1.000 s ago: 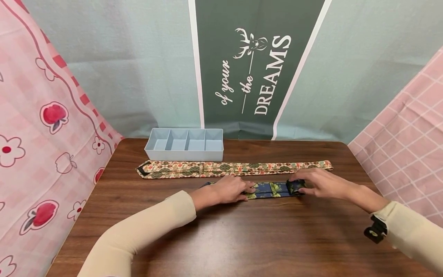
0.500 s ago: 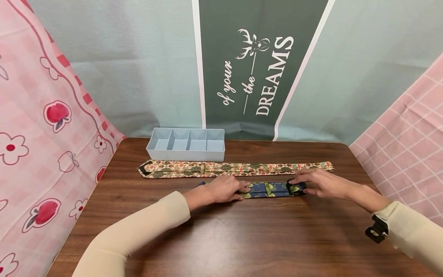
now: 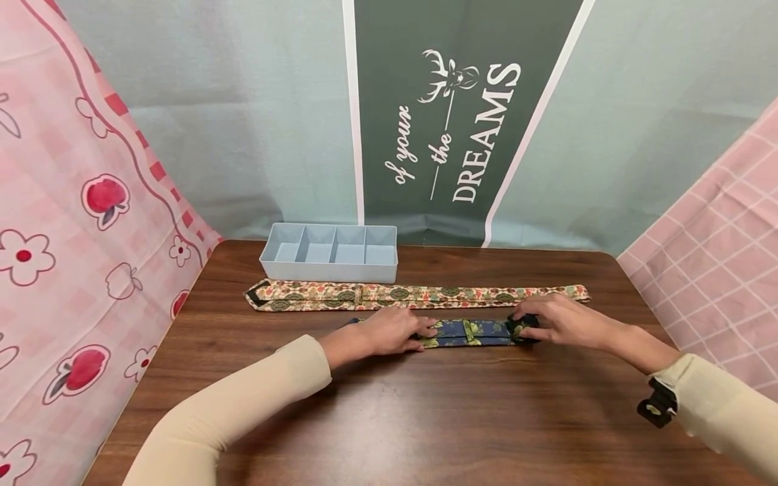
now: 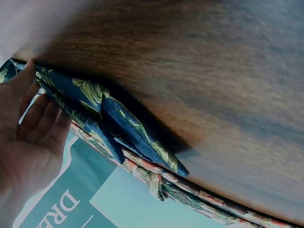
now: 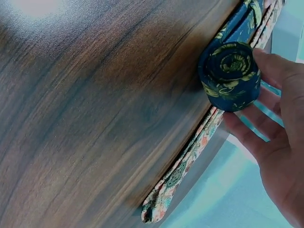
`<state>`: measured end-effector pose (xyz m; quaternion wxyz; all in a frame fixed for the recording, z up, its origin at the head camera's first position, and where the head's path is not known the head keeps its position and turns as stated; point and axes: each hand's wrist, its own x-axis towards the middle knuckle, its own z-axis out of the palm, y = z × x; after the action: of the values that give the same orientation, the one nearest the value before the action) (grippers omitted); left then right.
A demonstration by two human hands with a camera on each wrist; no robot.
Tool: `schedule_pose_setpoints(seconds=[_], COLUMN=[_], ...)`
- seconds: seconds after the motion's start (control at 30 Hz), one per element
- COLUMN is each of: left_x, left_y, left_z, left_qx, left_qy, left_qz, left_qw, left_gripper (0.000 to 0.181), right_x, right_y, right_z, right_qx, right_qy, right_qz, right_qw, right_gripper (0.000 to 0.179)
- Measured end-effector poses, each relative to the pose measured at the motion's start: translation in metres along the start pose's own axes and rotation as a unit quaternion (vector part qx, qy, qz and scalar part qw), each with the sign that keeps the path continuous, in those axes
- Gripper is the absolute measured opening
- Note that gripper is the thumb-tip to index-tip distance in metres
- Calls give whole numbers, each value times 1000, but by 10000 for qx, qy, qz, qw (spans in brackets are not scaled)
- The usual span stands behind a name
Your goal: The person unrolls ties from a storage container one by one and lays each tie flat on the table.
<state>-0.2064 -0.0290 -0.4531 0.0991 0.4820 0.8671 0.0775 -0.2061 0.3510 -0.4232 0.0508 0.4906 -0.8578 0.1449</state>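
Observation:
A navy necktie with yellow-green flowers lies across the table, back side up, its narrow loop showing between my hands. Its right end is wound into a coil, and my right hand grips that coil between thumb and fingers. My left hand holds the flat part further left, thumb on the near edge and fingers along the far edge. Beyond it, the wide pointed end stretches out in the left wrist view; in the head view the left hand hides most of that end.
A cream paisley necktie lies stretched out just behind, parallel to the navy one. Behind its left half stands a light blue box with several compartments. The wooden table ends at hanging cloths on three sides.
My left hand and the navy necktie's loop have shifted slightly left, nearest the start. The right hand stays on the coil. The paisley necktie and the box lie as before.

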Motion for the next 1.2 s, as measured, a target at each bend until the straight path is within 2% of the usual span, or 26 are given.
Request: schedule_pose_setpoints(seconds=[0.17, 0.43, 0.7, 0.93, 1.2], left_x=[-3, -9, -12, -15, -18], left_y=[-3, -7, -12, -14, -17], left_z=[1, -1, 1, -2, -4], left_qx=[-17, -17, -8, -15, 42], left_qy=[31, -56, -46, -81, -85], left_qz=[-60, -112, -81, -50, 12], left_qw=[10000, 9999, 10000, 10000, 10000], left_gripper=[47, 44, 43, 43, 43], right_x=[-2, -7, -12, -15, -19], right_y=[2, 7, 8, 8, 8], right_z=[-1, -2, 0, 2, 0], right_qx=[-30, -176, 152, 141, 228], right_qy=[-28, -82, -126, 89, 21], right_qz=[-161, -347, -9, 286, 556], right_qw=[9999, 9992, 9998, 9995, 9982], right_gripper=[37, 39, 32, 32, 32])
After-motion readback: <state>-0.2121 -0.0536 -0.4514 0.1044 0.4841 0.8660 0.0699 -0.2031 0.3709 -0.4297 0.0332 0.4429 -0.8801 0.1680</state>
